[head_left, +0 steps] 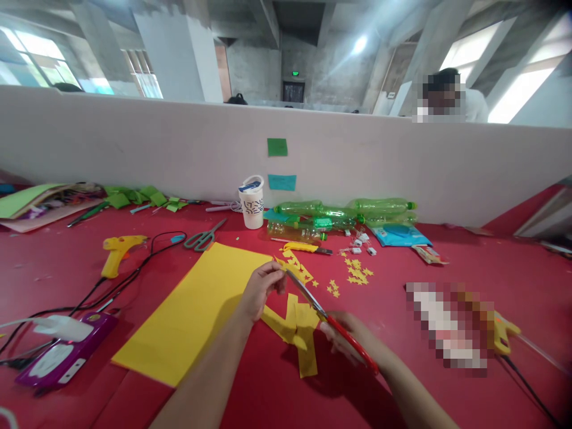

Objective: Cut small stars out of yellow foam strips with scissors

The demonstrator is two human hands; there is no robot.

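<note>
Trimming, I'd judge: my left grip [263, 287] pinches a yellow scrap [280, 261], my right grip [357, 328] wraps the scissors [340, 330]; the next snip wants steadiness.

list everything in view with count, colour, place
Table: one, red, foreground
Partition: one, white, behind table
Large sheet: one, yellow, left of centre
Paper strips: several, yellow, centre
Paper stars: many, yellow, right of centre
Held scissors: one, red-handled, centre
Lying scissors: one, grey-green, by large sheet
Glue guns: two, yellow, left and right
Power strip: one, purple, left
Cup: one, white, by partition
Bottles: several, green, by partition
Cutter: one, yellow, before bottles
Sticky notes: two, green and blue, on partition
Paper scraps: many, green, far left
Packet: one, blue, right
Person: at least one, white top, beyond partition
Left hand: one, pinching yellow paper
Right hand: one, on held scissors
</note>
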